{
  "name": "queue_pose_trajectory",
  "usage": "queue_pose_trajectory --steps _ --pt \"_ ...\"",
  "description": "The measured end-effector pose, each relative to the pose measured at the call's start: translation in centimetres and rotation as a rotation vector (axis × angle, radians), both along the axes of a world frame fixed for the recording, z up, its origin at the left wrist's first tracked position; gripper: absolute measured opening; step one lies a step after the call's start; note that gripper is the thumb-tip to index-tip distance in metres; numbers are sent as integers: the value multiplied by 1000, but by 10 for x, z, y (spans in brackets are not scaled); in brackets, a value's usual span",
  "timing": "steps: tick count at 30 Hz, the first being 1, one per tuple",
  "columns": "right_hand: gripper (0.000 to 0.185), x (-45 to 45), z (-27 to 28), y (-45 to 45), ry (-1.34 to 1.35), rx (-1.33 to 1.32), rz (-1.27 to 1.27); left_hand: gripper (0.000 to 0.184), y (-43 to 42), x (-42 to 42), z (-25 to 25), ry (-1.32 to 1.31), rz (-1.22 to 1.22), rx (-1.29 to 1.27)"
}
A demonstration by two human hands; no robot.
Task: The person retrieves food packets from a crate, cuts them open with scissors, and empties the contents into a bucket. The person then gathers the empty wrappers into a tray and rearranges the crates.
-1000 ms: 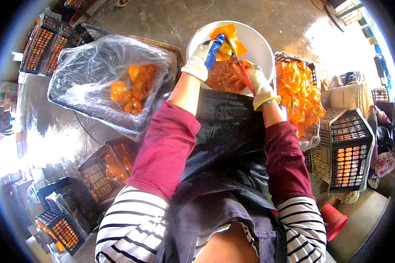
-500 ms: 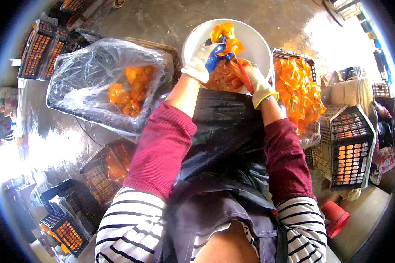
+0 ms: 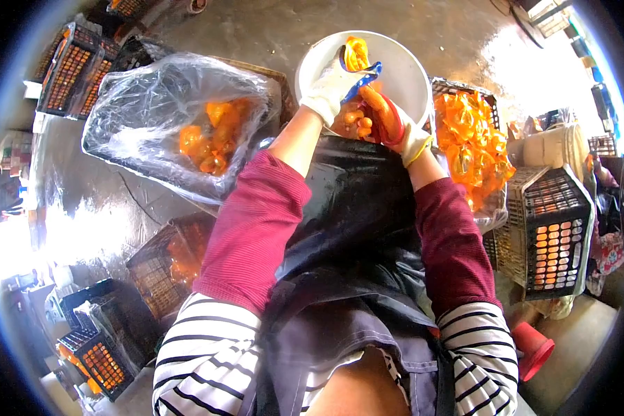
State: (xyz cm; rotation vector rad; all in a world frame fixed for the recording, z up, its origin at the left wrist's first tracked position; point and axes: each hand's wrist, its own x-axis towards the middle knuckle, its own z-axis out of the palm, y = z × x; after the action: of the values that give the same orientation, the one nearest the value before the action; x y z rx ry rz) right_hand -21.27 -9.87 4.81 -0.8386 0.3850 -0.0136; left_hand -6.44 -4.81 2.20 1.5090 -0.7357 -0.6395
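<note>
My left hand [image 3: 336, 83], in a white glove with blue fingers, is over the white bucket [image 3: 417, 73]. It holds a glossy, folded orange film-like piece [image 3: 356, 53], with the thumb stretched to the right. My right hand [image 3: 388, 121], in an orange-and-white glove, is low at the bucket's right side. A red-handled tool [image 3: 396, 123] lies along its palm; the tool's working end is hidden. Rounded orange-brown shapes [image 3: 358, 121] show beside the right fingers; I cannot tell if they are glove fingertips or bucket contents.
To the left stands a crate lined with clear plastic [image 3: 145, 90], holding some orange pieces [image 3: 218, 135]. A crate heaped with similar orange pieces [image 3: 468, 145] is right of the bucket. Black crates [image 3: 555, 236] stand farther right, near a red container [image 3: 532, 350].
My left hand has turned, its thumb now spread, and the orange piece looks more folded. My right hand has dropped slightly and moved apart from it; the red handle has shifted with it.
</note>
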Motion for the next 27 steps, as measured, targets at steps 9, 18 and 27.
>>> queue_pose_trajectory --steps 9,18,27 --pt "45 -18 9 -23 -150 -326 -440 33 158 77 28 -137 343 -72" --pt "64 -38 -23 -79 -542 574 -439 40 301 141 -42 110 507 875" --pt "53 -6 -13 -68 -359 211 -321 60 240 170 -160 -333 235 1334"
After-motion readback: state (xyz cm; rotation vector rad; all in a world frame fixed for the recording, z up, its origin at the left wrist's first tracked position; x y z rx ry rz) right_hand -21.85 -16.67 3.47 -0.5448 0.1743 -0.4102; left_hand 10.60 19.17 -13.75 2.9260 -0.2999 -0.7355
